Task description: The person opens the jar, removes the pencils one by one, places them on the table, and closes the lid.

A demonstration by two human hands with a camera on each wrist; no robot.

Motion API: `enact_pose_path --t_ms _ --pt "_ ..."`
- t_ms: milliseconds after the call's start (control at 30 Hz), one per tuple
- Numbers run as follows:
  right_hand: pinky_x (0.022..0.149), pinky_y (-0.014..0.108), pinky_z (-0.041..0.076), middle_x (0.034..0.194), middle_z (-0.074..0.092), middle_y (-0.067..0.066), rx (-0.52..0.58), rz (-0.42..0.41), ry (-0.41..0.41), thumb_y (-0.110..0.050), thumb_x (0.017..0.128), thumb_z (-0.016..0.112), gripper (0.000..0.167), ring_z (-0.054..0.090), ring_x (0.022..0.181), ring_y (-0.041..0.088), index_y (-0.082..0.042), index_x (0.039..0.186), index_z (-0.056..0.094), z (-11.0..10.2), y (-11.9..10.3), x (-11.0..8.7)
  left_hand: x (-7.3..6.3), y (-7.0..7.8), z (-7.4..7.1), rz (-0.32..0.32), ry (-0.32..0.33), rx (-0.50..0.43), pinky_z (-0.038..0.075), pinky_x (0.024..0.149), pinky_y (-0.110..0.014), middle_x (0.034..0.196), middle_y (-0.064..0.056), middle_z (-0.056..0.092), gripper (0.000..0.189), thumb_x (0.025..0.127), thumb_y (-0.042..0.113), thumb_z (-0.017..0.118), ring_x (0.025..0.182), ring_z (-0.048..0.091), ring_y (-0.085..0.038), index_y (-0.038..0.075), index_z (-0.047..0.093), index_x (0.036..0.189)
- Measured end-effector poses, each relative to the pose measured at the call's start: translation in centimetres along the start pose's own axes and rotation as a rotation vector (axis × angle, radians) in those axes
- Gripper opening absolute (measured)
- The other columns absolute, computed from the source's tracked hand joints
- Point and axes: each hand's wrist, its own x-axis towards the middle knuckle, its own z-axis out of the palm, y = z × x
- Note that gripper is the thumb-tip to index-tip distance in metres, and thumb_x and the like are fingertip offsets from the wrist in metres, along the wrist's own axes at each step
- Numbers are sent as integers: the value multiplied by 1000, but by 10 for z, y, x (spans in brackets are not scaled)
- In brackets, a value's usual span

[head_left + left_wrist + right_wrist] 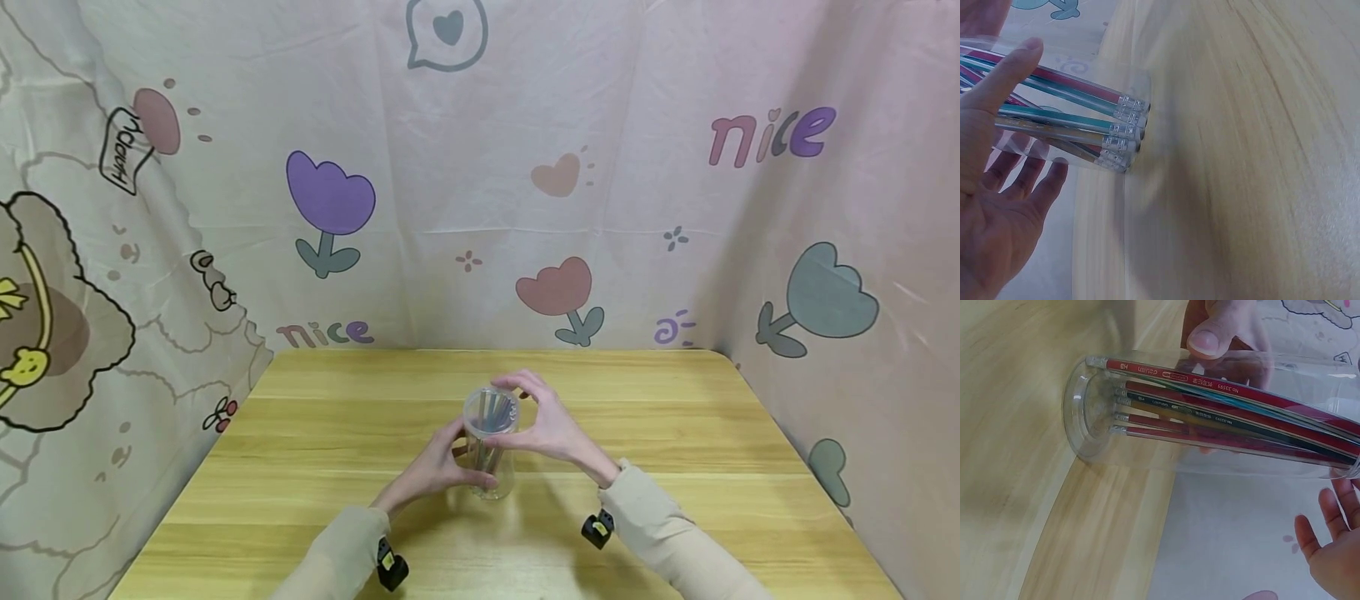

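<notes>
A clear plastic jar (504, 482) stands upright on the table, with several pencils (1210, 406) in it. Their eraser ends point down to the jar's base, and red, teal and yellowish barrels show through the wall. My left hand (431, 468) grips the jar's side, thumb in front and fingers round the far side. At the top, my right hand (553, 427) holds the round translucent lid (480, 406) by its rim, thumb on the near edge and fingers on the far edge. The lid sits over the mouth of the jar.
The wooden table (337, 400) spreads out round the jar. Printed cloth curtain (465, 167) hangs behind the table and along both sides. A small black camera (597, 529) is strapped at the right wrist, another black camera (392, 567) at the left.
</notes>
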Motion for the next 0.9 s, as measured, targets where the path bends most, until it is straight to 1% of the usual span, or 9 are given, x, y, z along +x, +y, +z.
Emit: enact_pose_path --t_ms 100,233,367,467,567,733,900 --pt "103 50 49 124 64 5 10 -8 3 -24 66 94 73 55 117 21 -10 131 63 -1 0 0 0 -1 0 0 3 5 43 114 -63 152 -10 49 96 71 18 92 139 48 -39 20 40 151" --pt "106 53 49 121 64 6 32 -27 -7 -22 67 93 72 56 116 21 -8 131 64 -2 1 0 0 -1 0 -3 2 7 43 114 -62 153 -10 49 96 71 18 92 139 48 -39 20 40 151" --pt "108 56 48 126 64 6 40 -42 -24 -21 68 92 73 55 120 22 -7 133 62 -3 1 0 0 -2 0 -3 2 5 43 114 -62 153 -9 49 96 71 18 92 139 48 -39 20 40 151" --pt "107 58 48 131 62 7 23 -46 -34 -21 70 90 74 54 123 23 -7 136 60 -4 1 0 0 -2 0 1 1 5 43 114 -63 153 -9 49 95 71 18 91 139 48 -38 20 40 151" --pt "106 60 48 136 60 7 -7 -37 -48 -24 70 90 79 51 126 24 -8 139 57 -4 0 -1 0 -2 -1 4 2 6 43 114 -62 153 -9 49 95 71 17 91 140 47 -39 20 40 151" --pt "109 65 45 138 54 8 -37 -14 -61 -29 67 92 87 45 129 26 -11 143 52 0 -4 0 0 -1 -1 7 0 -9 43 114 -62 153 -9 49 95 72 15 91 140 46 -39 20 39 151" --pt "109 61 46 135 56 5 -45 -7 -22 -29 67 93 82 47 127 24 -13 138 56 4 -4 1 -1 0 -1 4 -3 -19 44 114 -62 153 -9 49 95 72 16 91 139 47 -38 19 39 152"
